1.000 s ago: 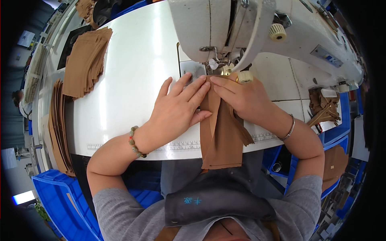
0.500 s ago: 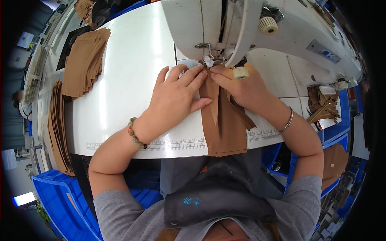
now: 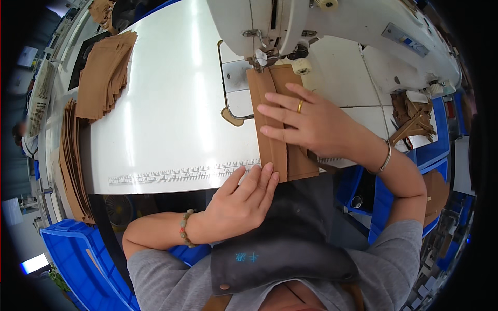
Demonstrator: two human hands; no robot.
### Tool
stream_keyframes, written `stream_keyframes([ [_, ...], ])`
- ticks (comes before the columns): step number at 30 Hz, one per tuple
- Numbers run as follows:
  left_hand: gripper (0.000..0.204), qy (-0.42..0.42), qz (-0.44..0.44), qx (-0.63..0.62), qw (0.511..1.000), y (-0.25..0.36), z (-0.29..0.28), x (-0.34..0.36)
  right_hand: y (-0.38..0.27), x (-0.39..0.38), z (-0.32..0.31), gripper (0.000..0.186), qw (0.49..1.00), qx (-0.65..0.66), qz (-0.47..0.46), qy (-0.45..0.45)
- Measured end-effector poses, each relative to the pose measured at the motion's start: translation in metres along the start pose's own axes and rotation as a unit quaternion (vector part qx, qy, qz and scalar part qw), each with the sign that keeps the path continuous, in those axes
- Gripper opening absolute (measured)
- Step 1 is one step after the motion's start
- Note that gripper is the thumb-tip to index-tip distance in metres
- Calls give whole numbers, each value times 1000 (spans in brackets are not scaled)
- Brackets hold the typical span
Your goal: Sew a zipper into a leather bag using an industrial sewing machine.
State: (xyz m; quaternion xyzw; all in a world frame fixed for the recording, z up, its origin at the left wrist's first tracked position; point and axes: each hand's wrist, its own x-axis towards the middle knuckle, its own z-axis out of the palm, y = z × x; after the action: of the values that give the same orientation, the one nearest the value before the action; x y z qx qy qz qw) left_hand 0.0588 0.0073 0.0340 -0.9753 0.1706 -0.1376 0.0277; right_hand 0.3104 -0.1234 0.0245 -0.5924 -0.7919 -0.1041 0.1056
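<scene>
Your right hand rests palm down, fingers spread and nearly straight across the brown fabric, unclenched. Your left hand, fingers gently curved, touches the fabric's near end with its fingertips; whether it pinches the cloth from beneath, you cannot tell from this view. The fabric runs under your right fingers and away from your left fingertips, on the near side of the white sewing machine, its far end beside the needle area. The sewing machine's arm bears a metal label plate. Nearer you than the sewing machine are a printed ruler scale and blue lettering on your dark apron.
</scene>
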Motion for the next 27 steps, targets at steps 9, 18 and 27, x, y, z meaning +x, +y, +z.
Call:
stream_keyframes([
  [9,24,107,-48,-194,974,-21,-4,4,-74,-30,-18,40,998,44,16,-31],
  [18,56,88,-101,-61,989,-95,21,64,-75,-22,-27,39,999,16,-13,-45],
  [27,75,16,-118,-102,988,-91,32,54,-18,0,-70,35,995,24,82,-50],
])
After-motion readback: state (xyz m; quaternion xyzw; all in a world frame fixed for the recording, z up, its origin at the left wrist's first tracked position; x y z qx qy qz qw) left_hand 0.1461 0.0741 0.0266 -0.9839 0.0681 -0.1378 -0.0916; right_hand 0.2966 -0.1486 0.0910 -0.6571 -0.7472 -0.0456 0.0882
